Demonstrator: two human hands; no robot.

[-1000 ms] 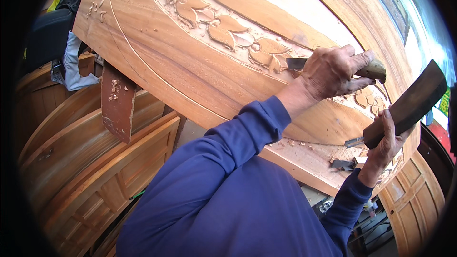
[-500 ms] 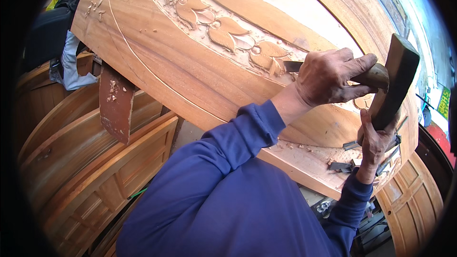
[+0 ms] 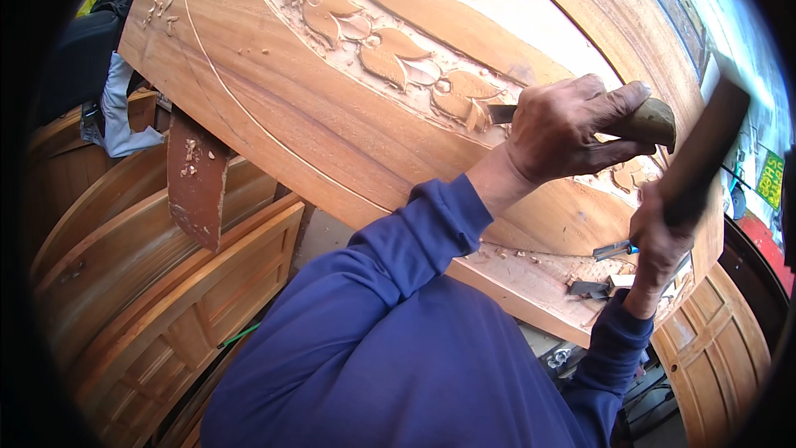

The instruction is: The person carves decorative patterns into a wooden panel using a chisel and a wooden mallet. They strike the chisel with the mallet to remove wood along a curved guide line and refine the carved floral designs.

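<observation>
My left hand (image 3: 554,129) is closed round a chisel (image 3: 643,122), its wooden handle end sticking out on the right. The chisel's dark blade reaches left to a carved petal on the wooden panel (image 3: 307,137). A row of carved flowers and leaves (image 3: 394,56) curves across that panel in low relief. My right hand (image 3: 661,236) grips a wooden mallet (image 3: 709,145), blurred by motion. The mallet is raised to the right of the chisel's butt, with a gap between them. Part of the carving is hidden behind my left hand.
More chisels (image 3: 590,289) lie among shavings at the panel's near right edge, close to my right wrist. Wooden door panels (image 3: 186,315) lean below on the left, another (image 3: 717,344) at lower right. A reddish-brown board (image 3: 196,182) juts out under the panel.
The mallet has swung right, away from the chisel's butt, which it was against or very near. My left hand and the chisel have barely shifted.
</observation>
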